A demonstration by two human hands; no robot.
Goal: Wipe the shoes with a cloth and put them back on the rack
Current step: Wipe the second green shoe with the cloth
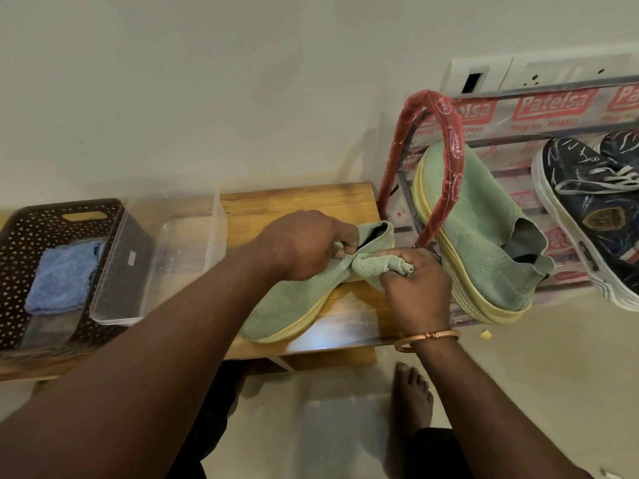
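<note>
A green knit shoe (294, 299) with a yellow sole lies on the low wooden bench (297, 202). My left hand (304, 245) grips its collar near the heel. My right hand (415, 281) holds a bunched green cloth (375, 266) and presses it against the shoe's heel end. The matching green shoe (484, 233) sits tilted on the shoe rack (446, 143), whose frame is wrapped in red plastic. Dark patterned sneakers (594, 202) with white soles rest on the rack further right.
A dark perforated basket (62, 216) at the bench's left holds a folded blue cloth (62, 281). A clear plastic tub (166, 257) stands beside it. My bare foot (413, 392) is on the floor below the bench. A wall socket plate (518, 72) is behind the rack.
</note>
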